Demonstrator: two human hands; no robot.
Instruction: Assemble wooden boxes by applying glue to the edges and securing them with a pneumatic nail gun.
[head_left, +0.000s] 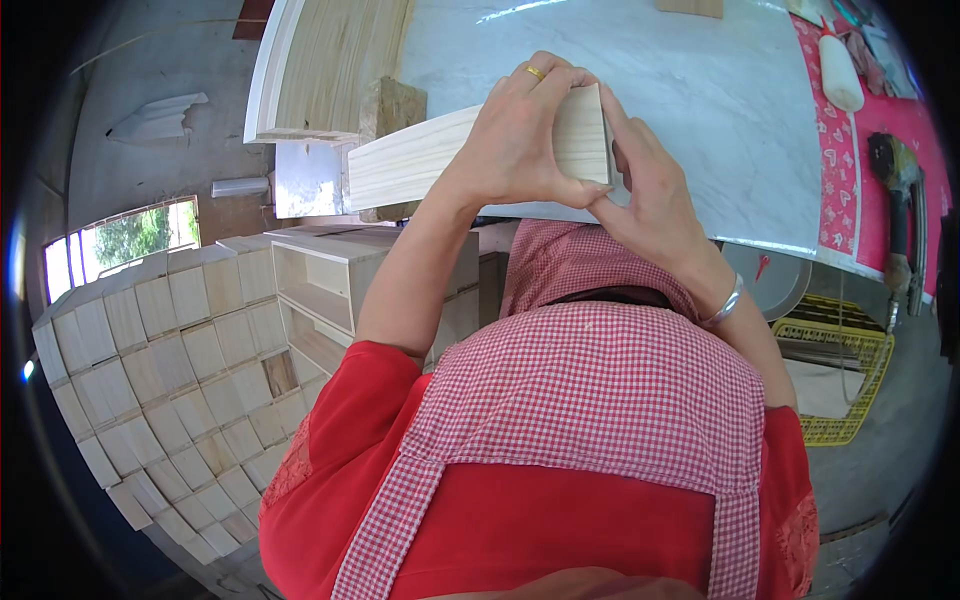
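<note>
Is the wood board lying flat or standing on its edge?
On edge: the wood board shows its broad face, gripped by the left hand and right hand.

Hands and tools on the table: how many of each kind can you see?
Hands: 2, left hand and right hand
Wooden board held: 1
White glue bottle: 1
Nail gun: 1
Yellow wire basket: 1
Total: 6
</note>
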